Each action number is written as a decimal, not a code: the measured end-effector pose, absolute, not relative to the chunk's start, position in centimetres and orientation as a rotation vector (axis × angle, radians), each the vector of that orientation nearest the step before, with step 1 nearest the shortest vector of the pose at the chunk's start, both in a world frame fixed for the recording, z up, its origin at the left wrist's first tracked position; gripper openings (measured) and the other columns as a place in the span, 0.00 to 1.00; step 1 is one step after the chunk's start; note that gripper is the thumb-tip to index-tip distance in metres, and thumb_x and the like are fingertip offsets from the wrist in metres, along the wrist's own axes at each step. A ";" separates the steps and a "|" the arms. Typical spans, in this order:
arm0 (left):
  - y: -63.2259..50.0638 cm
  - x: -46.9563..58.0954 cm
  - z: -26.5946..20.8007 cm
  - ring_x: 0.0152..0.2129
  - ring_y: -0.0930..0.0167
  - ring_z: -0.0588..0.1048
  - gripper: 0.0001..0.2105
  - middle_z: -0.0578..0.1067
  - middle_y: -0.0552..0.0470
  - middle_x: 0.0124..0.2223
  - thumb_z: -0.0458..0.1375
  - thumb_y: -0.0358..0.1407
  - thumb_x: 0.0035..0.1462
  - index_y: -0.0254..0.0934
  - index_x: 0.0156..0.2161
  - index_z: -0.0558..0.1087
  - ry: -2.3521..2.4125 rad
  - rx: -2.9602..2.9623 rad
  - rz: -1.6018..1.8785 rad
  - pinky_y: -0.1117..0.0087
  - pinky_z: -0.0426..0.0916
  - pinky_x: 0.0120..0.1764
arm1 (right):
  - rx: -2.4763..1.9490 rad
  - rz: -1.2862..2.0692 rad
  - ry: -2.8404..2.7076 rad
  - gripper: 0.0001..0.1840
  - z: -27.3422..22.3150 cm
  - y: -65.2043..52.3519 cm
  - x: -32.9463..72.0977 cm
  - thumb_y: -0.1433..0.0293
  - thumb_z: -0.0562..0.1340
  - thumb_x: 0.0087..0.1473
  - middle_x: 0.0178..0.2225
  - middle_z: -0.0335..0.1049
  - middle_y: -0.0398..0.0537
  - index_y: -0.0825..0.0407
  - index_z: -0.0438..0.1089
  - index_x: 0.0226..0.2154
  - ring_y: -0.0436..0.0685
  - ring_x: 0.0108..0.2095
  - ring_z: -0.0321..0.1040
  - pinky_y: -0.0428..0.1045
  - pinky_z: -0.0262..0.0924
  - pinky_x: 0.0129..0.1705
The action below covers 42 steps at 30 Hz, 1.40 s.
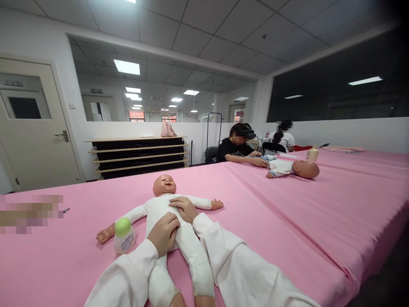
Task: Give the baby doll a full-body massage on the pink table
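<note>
A baby doll (159, 213) with a white cloth body lies on its back in front of me, head away from me, arms spread. My right hand (185, 208) rests on its chest with the fingers stretched out and holds nothing. Lower down, on the doll's belly, lies my left hand (164, 233); its fingers are slightly bent over the cloth, their tips partly hidden, and no object shows in it. A white bottle with a green cap (124, 236) stands by the doll's arm, left of my left hand.
A pink cloth (262, 238) covers the table. Across it, a person in black (234, 147) handles another doll (294, 168) beside a beige pump bottle (312, 153). Another person (284, 137) sits farther back. A blurred patch (32, 213) lies at left. Stacked shelves (140, 155) stand behind.
</note>
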<state>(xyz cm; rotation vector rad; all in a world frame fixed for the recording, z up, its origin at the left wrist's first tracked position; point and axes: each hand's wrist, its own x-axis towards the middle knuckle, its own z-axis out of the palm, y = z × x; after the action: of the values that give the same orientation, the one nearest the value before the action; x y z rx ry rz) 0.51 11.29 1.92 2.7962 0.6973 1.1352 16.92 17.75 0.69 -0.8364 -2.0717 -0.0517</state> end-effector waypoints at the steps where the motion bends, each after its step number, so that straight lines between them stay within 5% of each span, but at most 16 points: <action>1: 11.3 0.6 1.9 0.32 0.69 0.66 0.12 0.69 0.48 0.33 0.44 0.21 0.48 0.36 0.31 0.67 0.645 2.779 1.117 0.67 0.65 0.36 | -0.817 0.011 -2.112 0.24 1.1 18.0 16.7 0.84 0.50 0.42 0.42 0.72 0.46 0.51 0.72 0.37 0.53 0.45 0.65 0.52 0.57 0.49; 7: 11.4 1.0 2.2 0.43 0.68 0.67 0.22 0.72 0.50 0.45 0.46 0.22 0.46 0.39 0.46 0.68 0.577 2.814 0.910 0.61 0.61 0.48 | -0.705 0.340 -2.429 0.26 3.9 19.4 14.2 0.84 0.48 0.43 0.43 0.72 0.43 0.52 0.73 0.37 0.49 0.50 0.62 0.47 0.53 0.54; 17: 11.3 1.4 2.4 0.47 0.70 0.67 0.21 0.72 0.55 0.47 0.45 0.23 0.49 0.44 0.44 0.70 0.981 2.690 0.919 0.58 0.50 0.55 | -0.920 0.433 -1.993 0.20 2.2 22.0 12.9 0.79 0.50 0.45 0.38 0.74 0.44 0.52 0.74 0.34 0.52 0.44 0.68 0.50 0.60 0.50; 23: 11.9 1.2 2.0 0.46 0.67 0.67 0.12 0.72 0.49 0.46 0.49 0.28 0.52 0.37 0.40 0.71 1.428 2.481 1.237 0.60 0.59 0.49 | -0.967 0.472 -1.700 0.17 1.5 20.9 14.2 0.77 0.50 0.45 0.39 0.73 0.48 0.53 0.73 0.32 0.54 0.42 0.69 0.53 0.60 0.50; 29: 11.5 1.0 2.3 0.34 0.65 0.67 0.06 0.70 0.46 0.33 0.49 0.28 0.50 0.34 0.30 0.69 1.629 2.556 1.285 0.62 0.62 0.36 | -0.900 0.338 -1.657 0.15 1.2 18.5 15.4 0.78 0.50 0.41 0.30 0.74 0.49 0.53 0.71 0.22 0.55 0.35 0.71 0.54 0.64 0.43; 35: 11.3 1.4 2.2 0.31 0.67 0.65 0.06 0.69 0.48 0.30 0.48 0.28 0.52 0.35 0.28 0.67 1.135 2.816 1.181 0.64 0.62 0.35 | -0.765 0.535 -1.932 0.18 2.7 17.7 15.6 0.79 0.50 0.41 0.33 0.74 0.48 0.52 0.73 0.26 0.54 0.38 0.70 0.53 0.63 0.45; 42: 11.6 1.2 2.1 0.40 0.69 0.67 0.15 0.72 0.50 0.40 0.47 0.24 0.49 0.38 0.40 0.71 0.779 2.827 1.030 0.65 0.61 0.45 | -0.675 0.592 -2.371 0.20 4.6 20.5 12.8 0.80 0.52 0.44 0.38 0.74 0.43 0.49 0.75 0.34 0.55 0.46 0.67 0.55 0.55 0.54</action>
<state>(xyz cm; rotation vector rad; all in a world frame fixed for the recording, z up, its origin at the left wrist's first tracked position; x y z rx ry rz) 1.17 11.56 2.11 2.8267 0.7788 1.0299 12.75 20.50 4.61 -0.6751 -2.3711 0.5917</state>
